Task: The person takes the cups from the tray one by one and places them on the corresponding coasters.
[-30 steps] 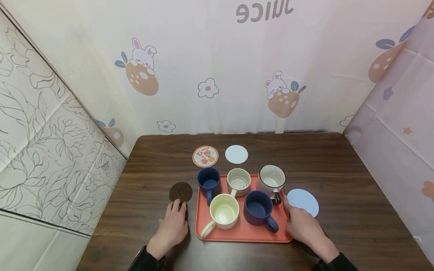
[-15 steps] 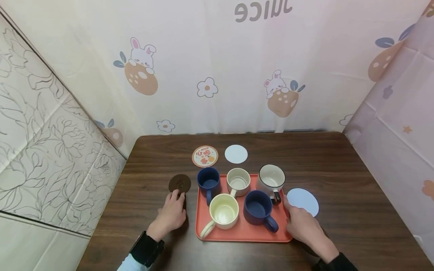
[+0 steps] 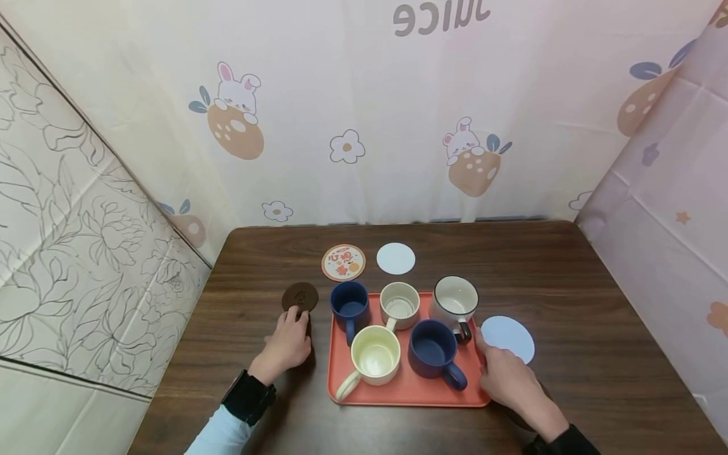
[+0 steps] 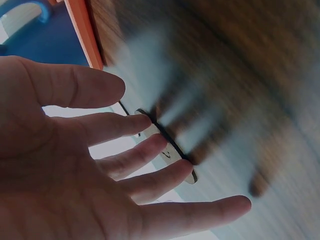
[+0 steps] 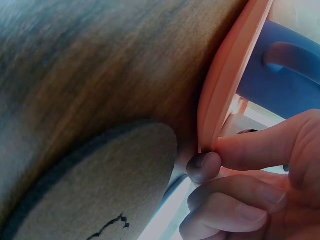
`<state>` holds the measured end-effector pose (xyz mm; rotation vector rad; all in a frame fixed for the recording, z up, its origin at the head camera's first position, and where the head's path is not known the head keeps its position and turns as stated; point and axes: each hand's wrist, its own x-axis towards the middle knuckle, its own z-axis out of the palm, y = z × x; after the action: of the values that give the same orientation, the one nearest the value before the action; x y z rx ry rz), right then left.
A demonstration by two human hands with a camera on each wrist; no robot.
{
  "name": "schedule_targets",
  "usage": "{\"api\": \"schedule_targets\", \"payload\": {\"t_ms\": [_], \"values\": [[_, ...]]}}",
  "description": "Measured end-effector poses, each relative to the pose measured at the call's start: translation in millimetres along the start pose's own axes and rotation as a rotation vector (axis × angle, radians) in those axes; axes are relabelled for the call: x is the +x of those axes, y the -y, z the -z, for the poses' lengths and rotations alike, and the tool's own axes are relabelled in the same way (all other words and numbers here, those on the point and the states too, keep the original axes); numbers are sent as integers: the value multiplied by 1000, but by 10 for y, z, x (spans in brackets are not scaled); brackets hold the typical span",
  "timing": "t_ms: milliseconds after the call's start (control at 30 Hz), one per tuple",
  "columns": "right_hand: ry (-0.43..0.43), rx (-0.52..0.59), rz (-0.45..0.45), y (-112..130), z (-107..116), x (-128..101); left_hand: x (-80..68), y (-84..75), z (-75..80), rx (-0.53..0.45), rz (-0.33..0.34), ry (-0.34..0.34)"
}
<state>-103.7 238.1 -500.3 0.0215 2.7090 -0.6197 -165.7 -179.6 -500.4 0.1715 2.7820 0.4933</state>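
My left hand (image 3: 286,343) reaches forward on the table's left side. Its fingertips touch the near edge of a dark brown round coaster (image 3: 299,292); in the left wrist view the fingers (image 4: 150,181) are extended over that coaster (image 4: 167,150). At the right edge of the coral tray (image 3: 411,394), my right hand (image 3: 509,379) pinches the rim between thumb and index finger, as the right wrist view shows. On the tray are two navy mugs (image 3: 433,347), a pale yellow mug (image 3: 375,357), a small cream mug (image 3: 400,304) and a white mug with a black handle (image 3: 455,295).
Behind the tray lie a patterned coaster (image 3: 343,262) and a white round coaster (image 3: 395,258). A pale blue coaster (image 3: 510,338) is right of the tray. Another brown coaster (image 5: 110,180) lies below my right hand. Printed curtains (image 3: 409,114) stand behind the wooden table (image 3: 591,303).
The dark brown coaster has slid away from me, toward the back of the table, with my left fingertips on it. My right hand and the tray have stayed put.
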Motion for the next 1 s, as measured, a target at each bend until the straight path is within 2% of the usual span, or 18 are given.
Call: {"api": "schedule_targets", "payload": {"t_ms": [567, 1000], "values": [[1, 1, -2, -12, -19, -4, 354, 93, 103, 44, 53, 24], [0, 8, 1, -15, -10, 0, 603, 123, 214, 60, 55, 40]]}}
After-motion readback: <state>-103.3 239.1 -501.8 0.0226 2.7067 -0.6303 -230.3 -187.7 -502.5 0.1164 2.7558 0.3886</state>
